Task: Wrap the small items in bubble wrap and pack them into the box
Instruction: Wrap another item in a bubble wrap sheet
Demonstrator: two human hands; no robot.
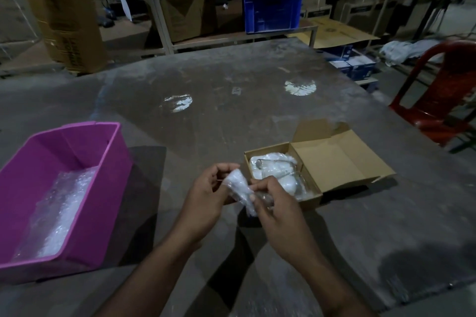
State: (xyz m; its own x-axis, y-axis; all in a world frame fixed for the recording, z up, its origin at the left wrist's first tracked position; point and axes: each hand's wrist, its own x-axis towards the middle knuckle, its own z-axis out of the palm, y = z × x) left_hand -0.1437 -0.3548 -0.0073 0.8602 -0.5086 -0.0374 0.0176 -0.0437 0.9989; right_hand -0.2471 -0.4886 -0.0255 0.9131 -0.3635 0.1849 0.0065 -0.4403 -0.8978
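Bubble wrap pinched around an item by left hand and right hand; box part-filled with wrapped pieces; bin holds spare wrap.

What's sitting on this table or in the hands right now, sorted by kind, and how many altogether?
Pink plastic bin with bubble wrap inside: 1
Open cardboard box holding wrapped items: 1
Bubble-wrapped bundle held by left hand and right hand: 1
Total: 3
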